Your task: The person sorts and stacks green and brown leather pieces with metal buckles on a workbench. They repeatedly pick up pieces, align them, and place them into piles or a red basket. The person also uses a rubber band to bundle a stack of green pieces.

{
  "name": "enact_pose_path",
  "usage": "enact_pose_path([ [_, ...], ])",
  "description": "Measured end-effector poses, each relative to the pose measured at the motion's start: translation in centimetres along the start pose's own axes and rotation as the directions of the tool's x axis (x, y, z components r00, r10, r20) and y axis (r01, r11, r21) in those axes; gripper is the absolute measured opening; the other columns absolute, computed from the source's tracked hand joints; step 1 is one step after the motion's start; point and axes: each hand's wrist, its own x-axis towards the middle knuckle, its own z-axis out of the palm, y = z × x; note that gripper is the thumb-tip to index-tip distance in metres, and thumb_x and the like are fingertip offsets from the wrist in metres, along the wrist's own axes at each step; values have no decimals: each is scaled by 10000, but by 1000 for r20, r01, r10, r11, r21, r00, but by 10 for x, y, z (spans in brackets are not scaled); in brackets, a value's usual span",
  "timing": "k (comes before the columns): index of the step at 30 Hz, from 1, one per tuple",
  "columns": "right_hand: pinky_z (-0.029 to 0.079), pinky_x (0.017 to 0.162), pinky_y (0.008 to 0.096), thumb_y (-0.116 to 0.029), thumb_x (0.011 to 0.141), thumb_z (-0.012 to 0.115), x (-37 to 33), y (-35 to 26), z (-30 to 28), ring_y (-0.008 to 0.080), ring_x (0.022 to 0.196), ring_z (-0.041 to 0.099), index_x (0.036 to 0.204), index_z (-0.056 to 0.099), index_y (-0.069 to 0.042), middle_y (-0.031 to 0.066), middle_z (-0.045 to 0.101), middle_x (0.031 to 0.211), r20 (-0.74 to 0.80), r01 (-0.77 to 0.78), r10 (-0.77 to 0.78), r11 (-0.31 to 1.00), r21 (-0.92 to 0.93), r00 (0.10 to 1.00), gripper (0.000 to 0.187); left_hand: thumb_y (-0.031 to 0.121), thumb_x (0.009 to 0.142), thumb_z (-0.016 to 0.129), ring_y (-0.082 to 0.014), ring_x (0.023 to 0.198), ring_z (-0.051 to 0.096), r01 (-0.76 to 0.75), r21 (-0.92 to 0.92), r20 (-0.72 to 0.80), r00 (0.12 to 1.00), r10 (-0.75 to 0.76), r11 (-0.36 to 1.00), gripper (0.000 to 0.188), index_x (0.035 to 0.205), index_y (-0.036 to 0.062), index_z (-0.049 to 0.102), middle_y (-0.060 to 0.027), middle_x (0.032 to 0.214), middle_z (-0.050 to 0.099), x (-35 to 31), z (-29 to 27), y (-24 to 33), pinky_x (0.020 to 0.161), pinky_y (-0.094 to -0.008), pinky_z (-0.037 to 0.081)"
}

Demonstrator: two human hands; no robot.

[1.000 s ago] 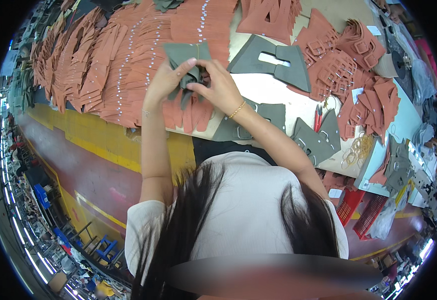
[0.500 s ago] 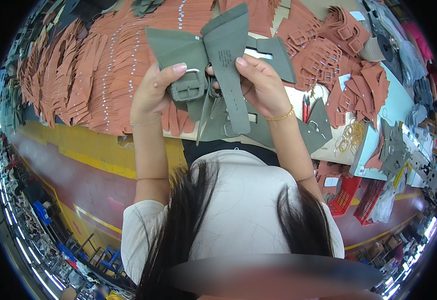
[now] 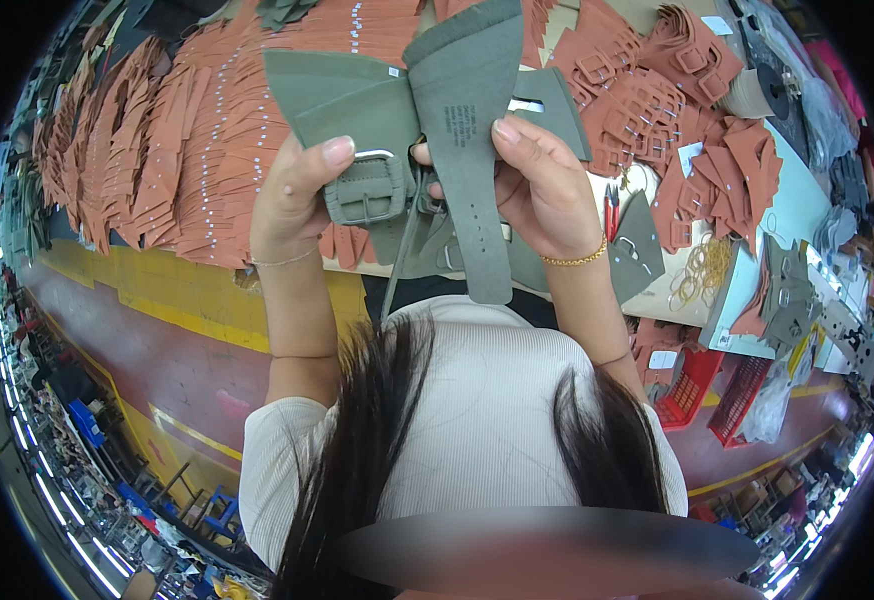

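Note:
My left hand (image 3: 292, 195) is closed on a dark green buckle strap (image 3: 342, 105), thumb pressed on it beside the covered square buckle (image 3: 366, 192). The strap's wide flared end points away from me. My right hand (image 3: 549, 190) pinches a second green strap (image 3: 469, 130), showing its printed side, with a row of small holes running down its narrow tail. The two straps meet between my hands, and some of my fingers are hidden behind them. Past my right hand lies another green piece (image 3: 562, 105). More green buckle pieces (image 3: 637, 245) rest on the table beside my right wrist.
Rows of rust-orange straps (image 3: 227, 130) cover the table's left side. Orange buckle pieces (image 3: 647, 110) are heaped at the right. Nearer lie red-handled tools (image 3: 611, 212) and tan rubber bands (image 3: 705, 270). A thread spool (image 3: 757, 97) stands far right. Red crates (image 3: 692, 390) are below the table edge.
Both hands have drawn slightly apart, and the straps look larger, closer to the camera. The holed strap's tail now hangs lower, and the buckle has shifted a little left.

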Motion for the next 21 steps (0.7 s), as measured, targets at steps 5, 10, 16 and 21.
enact_pose_path([
  [5,541,823,360,-256,997,415,-1,-1,-1,245,895,669,1187,524,68,204,647,1076,-5,15,-15,1000,-15,1000,391,352,766,616,-283,1011,634,11,35,-22,1000,-10,999,681,1252,-98,456,-219,1146,600,2,0,-2,867,-377,533],
  [10,542,820,357,-265,997,416,0,-1,-1,243,894,670,1179,531,64,194,653,1067,-5,5,-4,1000,3,1000,393,358,758,623,-282,1008,636,39,12,-6,999,-39,999,689,1254,-90,454,-217,1138,603,2,-2,-2,867,-382,534],
  [16,519,803,327,-313,966,496,-5,-2,9,212,882,648,1185,572,29,144,616,1106,-16,113,-137,876,-469,991,413,378,807,620,-279,1033,620,9,30,-11,1000,-9,999,677,1277,-70,430,-213,1193,569,6,-9,-13,873,-392,529],
  [21,434,923,307,-323,901,580,-8,11,16,248,1116,534,1251,559,-13,155,540,1203,131,209,-220,377,-903,967,467,280,804,666,-236,1007,601,1,-111,15,1000,1,994,572,1221,-54,460,-143,1123,578,8,-7,-32,870,-355,503],
])
